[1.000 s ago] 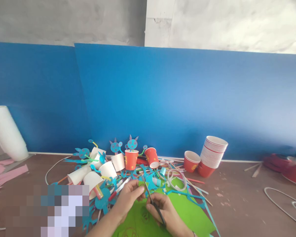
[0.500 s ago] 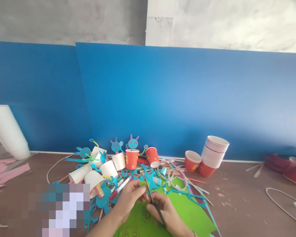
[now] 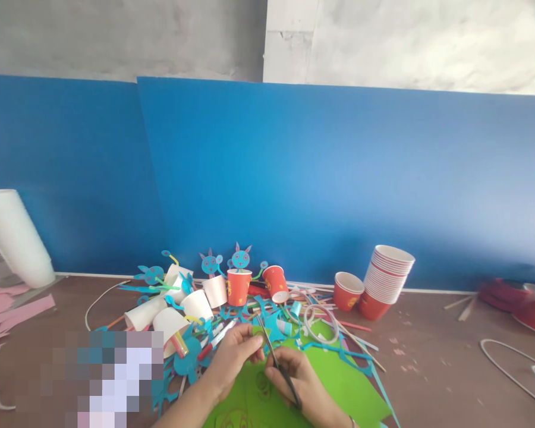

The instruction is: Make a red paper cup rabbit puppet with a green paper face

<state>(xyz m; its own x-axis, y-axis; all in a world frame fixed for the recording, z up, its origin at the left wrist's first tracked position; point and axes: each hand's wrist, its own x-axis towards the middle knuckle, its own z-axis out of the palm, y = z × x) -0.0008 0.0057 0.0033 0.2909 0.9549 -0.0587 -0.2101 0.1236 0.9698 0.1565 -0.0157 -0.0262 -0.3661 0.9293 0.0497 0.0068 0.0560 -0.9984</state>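
Note:
My left hand [image 3: 237, 355] pinches a small piece of green paper [image 3: 257, 330] that has a drawn line on it. In my right hand [image 3: 296, 380] is a pair of scissors [image 3: 274, 358] with black handles, its blades pointing up and left beside the green piece. The blades look nearly together; whether they touch the paper is hard to make out. Below both hands lies a large green paper sheet [image 3: 339, 380] with reddish drawn shapes, partly covered by my wrists. A red-capped marker [image 3: 214, 342] lies just beyond my left hand.
Blue paper scraps [image 3: 189, 356], straws and white paper cups [image 3: 197, 306] are heaped behind my hands. A red cup [image 3: 239, 288] holds a blue cat-face cutout [image 3: 241, 260]. Stacked cups [image 3: 387, 279] stand to the right. Pink paper [image 3: 18, 312] lies left on the brown table [image 3: 428, 356].
The scissors have shifted slightly, their blades now closer together and leaning a little more to the left. The green piece remains in my left hand.

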